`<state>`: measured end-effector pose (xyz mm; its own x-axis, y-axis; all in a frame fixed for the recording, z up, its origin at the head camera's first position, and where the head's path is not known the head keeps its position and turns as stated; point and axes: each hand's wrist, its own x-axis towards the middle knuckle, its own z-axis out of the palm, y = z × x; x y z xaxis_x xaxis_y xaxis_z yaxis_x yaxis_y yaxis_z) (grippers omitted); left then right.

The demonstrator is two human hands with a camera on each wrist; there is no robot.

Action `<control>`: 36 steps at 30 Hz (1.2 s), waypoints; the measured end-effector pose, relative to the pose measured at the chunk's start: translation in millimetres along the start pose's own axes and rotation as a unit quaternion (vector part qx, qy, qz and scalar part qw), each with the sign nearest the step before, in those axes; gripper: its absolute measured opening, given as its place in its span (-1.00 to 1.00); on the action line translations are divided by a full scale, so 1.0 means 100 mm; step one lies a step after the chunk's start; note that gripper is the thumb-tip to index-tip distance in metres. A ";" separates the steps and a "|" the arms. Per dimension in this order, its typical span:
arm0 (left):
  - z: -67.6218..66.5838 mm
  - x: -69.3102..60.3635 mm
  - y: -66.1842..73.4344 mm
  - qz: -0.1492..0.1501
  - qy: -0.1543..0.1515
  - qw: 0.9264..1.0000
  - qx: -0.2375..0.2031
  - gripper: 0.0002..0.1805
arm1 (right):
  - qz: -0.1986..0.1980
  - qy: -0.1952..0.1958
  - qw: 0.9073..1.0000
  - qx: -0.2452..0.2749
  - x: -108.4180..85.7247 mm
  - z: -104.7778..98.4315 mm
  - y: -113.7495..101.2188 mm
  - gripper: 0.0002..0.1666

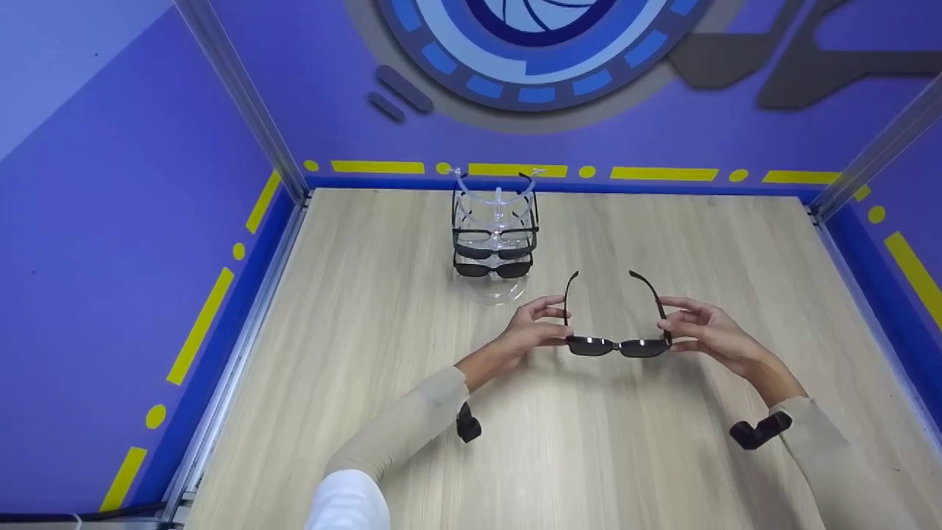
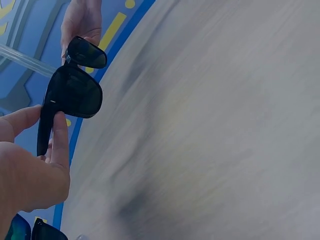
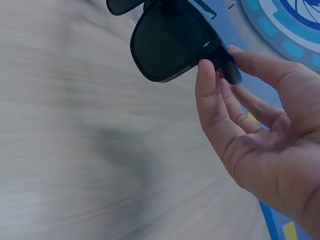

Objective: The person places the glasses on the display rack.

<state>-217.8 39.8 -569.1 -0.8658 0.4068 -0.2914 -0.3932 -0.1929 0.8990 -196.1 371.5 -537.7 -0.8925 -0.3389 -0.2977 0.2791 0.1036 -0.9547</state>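
A pair of black sunglasses [image 1: 642,348] is held above the table between both hands, its temples spread and pointing away toward the back wall. My left hand [image 1: 531,329] pinches the left hinge end between thumb and fingers. At the other end, my right hand [image 1: 704,333] pinches the right hinge. Dark lenses [image 2: 77,91] face the left wrist camera, with the left thumb and fingers on the temple beside them. In the right wrist view, fingers and thumb grip the frame's corner next to a lens [image 3: 167,42].
Left of the held pair stands a clear display rack [image 1: 498,199] on a round base, with several glasses stacked on it, including dark sunglasses [image 1: 491,270] lowest. The wooden table [image 1: 353,324] is bounded by blue panels [image 1: 515,140] at the back and sides.
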 end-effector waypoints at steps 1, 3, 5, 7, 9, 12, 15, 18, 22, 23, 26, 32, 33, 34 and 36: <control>-0.01 -0.01 0.01 0.000 0.000 1.000 0.001 -0.31 | -0.001 0.000 1.000 0.003 0.00 0.02 -0.01 -0.49; -0.06 0.04 -0.06 0.010 -0.004 1.000 0.006 -0.30 | -0.002 0.002 1.000 0.008 0.00 0.04 -0.03 -0.51; -0.07 0.02 -0.04 0.012 -0.004 1.000 0.007 -0.29 | -0.002 0.003 1.000 0.009 -0.01 0.06 -0.06 -0.52; -0.07 0.00 -0.01 0.012 -0.003 1.000 0.007 -0.29 | -0.004 0.003 1.000 0.009 -0.02 0.08 -0.09 -0.52; -0.05 -0.03 0.03 0.010 -0.001 1.000 0.005 -0.29 | -0.006 0.006 1.000 0.004 -0.03 0.08 -0.12 -0.48; 0.02 -0.13 0.18 -0.008 0.002 1.000 -0.002 -0.31 | -0.011 0.010 1.000 -0.003 -0.06 0.07 -0.18 -0.44; 0.05 -0.15 0.24 -0.015 0.006 1.000 0.000 -0.32 | -0.017 0.010 1.000 -0.008 -0.09 0.05 -0.24 -0.44; 0.08 -0.17 0.32 -0.017 0.005 1.000 0.000 -0.32 | -0.025 0.002 1.000 -0.004 -0.12 0.03 -0.30 -0.44; 0.10 -0.19 0.46 -0.009 -0.004 1.000 -0.004 -0.31 | -0.034 -0.004 0.999 0.003 -0.17 0.02 -0.41 -0.44; 0.10 -0.19 0.50 -0.006 -0.008 1.000 -0.005 -0.31 | -0.036 -0.005 0.999 0.005 -0.18 0.02 -0.43 -0.44; 0.11 -0.21 0.61 0.003 -0.017 1.000 -0.004 -0.30 | -0.046 -0.009 0.999 0.014 -0.22 0.01 -0.50 -0.47; 0.09 -0.24 0.75 0.007 -0.026 1.000 0.006 -0.29 | -0.053 -0.011 0.999 0.007 -0.25 0.04 -0.62 -0.43; 0.08 -0.25 0.77 0.006 -0.026 1.000 0.007 -0.29 | -0.053 -0.012 0.999 0.003 -0.24 0.04 -0.63 -0.41; 0.08 -0.25 0.78 0.005 -0.026 1.000 0.009 -0.29 | -0.053 -0.014 0.999 0.002 -0.24 0.05 -0.65 -0.39; 0.06 -0.26 0.83 0.003 -0.024 1.000 0.016 -0.29 | -0.054 -0.019 0.998 -0.001 -0.23 0.06 -0.68 -0.36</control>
<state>-226.2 19.1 -485.4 -0.8521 0.4476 -0.2712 -0.3780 -0.1678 0.9105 -192.0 366.4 -466.0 -0.9029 -0.3843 -0.1925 0.1811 0.0659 -0.9813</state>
